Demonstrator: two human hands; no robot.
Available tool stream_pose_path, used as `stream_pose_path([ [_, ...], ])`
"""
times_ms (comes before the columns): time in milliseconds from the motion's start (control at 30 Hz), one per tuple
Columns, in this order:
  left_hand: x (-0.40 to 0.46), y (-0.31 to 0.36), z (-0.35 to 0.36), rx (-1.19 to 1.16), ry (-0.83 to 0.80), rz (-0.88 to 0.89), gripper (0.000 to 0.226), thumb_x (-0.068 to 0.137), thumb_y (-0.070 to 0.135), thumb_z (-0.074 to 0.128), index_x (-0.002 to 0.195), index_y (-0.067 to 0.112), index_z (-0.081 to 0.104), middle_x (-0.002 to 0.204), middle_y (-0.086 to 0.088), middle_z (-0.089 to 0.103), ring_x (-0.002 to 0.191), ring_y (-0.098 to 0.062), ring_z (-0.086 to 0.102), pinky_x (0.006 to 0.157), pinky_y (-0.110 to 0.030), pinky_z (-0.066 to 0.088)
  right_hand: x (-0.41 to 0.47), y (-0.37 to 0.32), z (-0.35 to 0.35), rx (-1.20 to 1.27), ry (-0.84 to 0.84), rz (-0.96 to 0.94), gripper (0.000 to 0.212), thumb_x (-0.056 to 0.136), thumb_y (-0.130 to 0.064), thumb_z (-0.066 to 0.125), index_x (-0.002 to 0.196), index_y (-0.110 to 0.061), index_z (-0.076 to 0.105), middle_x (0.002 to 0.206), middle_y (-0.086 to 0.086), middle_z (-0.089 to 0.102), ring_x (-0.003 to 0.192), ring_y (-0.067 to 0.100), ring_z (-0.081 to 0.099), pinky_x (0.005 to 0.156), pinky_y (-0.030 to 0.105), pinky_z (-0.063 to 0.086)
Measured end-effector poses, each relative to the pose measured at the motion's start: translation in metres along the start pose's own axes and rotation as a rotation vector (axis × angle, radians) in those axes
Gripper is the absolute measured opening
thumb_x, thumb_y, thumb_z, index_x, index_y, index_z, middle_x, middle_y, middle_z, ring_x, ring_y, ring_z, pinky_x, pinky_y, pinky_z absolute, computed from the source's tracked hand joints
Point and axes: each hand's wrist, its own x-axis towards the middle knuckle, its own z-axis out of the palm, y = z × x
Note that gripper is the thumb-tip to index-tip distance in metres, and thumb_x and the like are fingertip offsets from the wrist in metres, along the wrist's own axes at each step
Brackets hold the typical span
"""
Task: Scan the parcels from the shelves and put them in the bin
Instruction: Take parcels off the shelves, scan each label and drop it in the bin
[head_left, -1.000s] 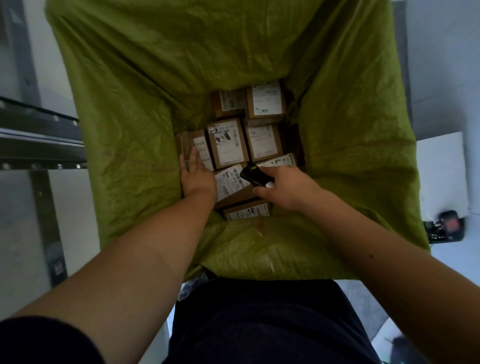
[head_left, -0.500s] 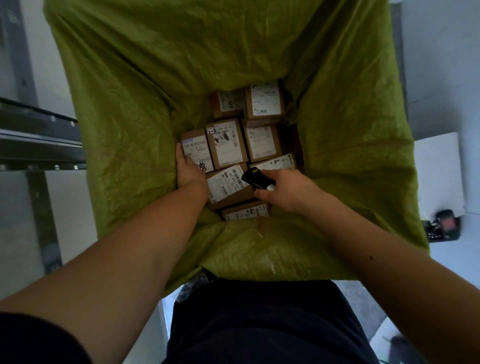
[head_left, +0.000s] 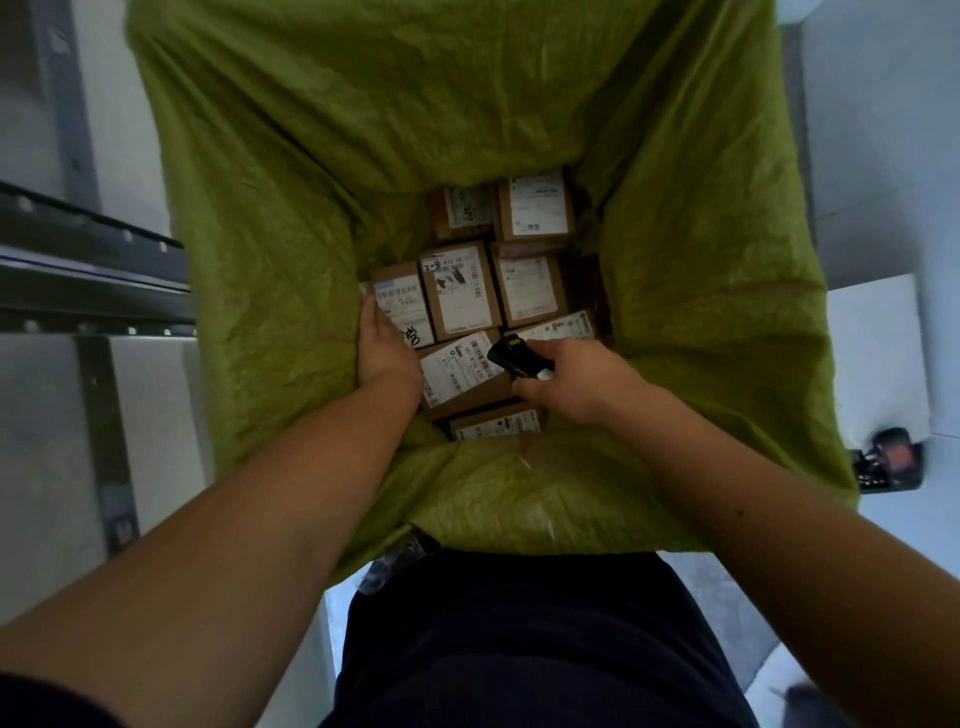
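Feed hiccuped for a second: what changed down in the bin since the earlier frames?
The left hand slid off the far-left parcel toward the green liner, uncovering its label; its fingers now lie along that parcel's left edge. The right hand keeps gripping the black scanner over the tilted parcel. The other parcels have not moved.

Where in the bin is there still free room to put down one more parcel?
The floor of the green-lined bin is crowded: parcels lie edge to edge. No bare floor shows. The left hand fills the left side and the right hand, gripping the scanner, the near right. Another parcel would likely have to go on top, perhaps at the far row.
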Motion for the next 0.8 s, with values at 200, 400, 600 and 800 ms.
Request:
stream_pose_path([
  [200,-0.023,-0.001,0.003,-0.082,0.046,0.007,0.095,0.095,0.066,0.049,0.167,0.015,0.014,0.172,-0.021,0.012,0.158,-0.047,0.001,0.113,-0.076,-0.018,-0.012,-0.001,-0.010,-0.006,0.028,0.035,0.074,0.092,-0.056,0.068,0.157,-0.033,0.041,0.140,0.002,0.063,0.112,0.023,0.065,0.089,0.038,0.058],
  [400,-0.051,-0.012,-0.012,-0.388,0.209,-0.014,0.094,0.093,0.061,0.055,0.166,0.015,0.020,0.170,-0.016,0.019,0.159,-0.037,0.007,0.123,-0.067,-0.005,-0.029,0.006,-0.020,-0.120,0.079,0.038,0.075,0.093,-0.055,0.067,0.158,-0.029,0.040,0.144,0.008,0.057,0.121,0.028,0.061,0.095,0.042,0.056],
  [600,-0.089,-0.011,-0.020,-0.596,0.249,-0.118,0.089,0.095,0.056,0.054,0.167,0.021,0.016,0.172,-0.016,0.013,0.160,-0.036,0.003,0.124,-0.067,-0.005,-0.043,0.011,-0.030,-0.212,0.110,-0.072,0.068,0.096,-0.054,0.063,0.156,-0.031,0.038,0.135,0.013,0.055,0.106,0.026,0.062,0.092,0.044,0.057],
  [800,-0.145,0.004,-0.030,-0.782,0.356,-0.268,0.086,0.096,0.053,0.056,0.166,0.022,0.018,0.174,-0.012,0.009,0.160,-0.032,0.004,0.126,-0.063,-0.002,-0.055,0.010,-0.035,-0.322,0.097,-0.279,0.074,0.098,-0.062,0.051,0.161,-0.037,0.021,0.143,0.020,0.046,0.122,0.041,0.052,0.103,0.050,0.049],
])
